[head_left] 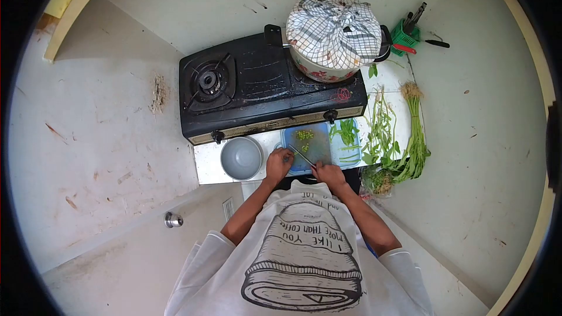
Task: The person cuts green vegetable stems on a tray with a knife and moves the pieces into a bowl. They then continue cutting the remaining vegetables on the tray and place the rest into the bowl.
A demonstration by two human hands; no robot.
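My right hand point(329, 175) is closed around the handle of a knife point(304, 157), whose blade slants up and left over a blue chopping board point(320, 136). My left hand point(279, 164) rests at the board's left edge with its fingers bent together near the blade tip. What those fingers pinch is too small to make out. Chopped green pieces point(304, 134) lie in a small heap on the board, with a few more just below. To the right, cut leafy greens point(346, 132) lie on a light blue tray point(352, 160).
A grey bowl point(241, 158) stands left of the board. Behind is a black gas stove point(257, 76) bearing a cloth-covered pot point(322, 73). Loose green stalks point(380, 123) and a long bundle of greens point(416, 123) lie at right. A green basket point(404, 38) holds knives.
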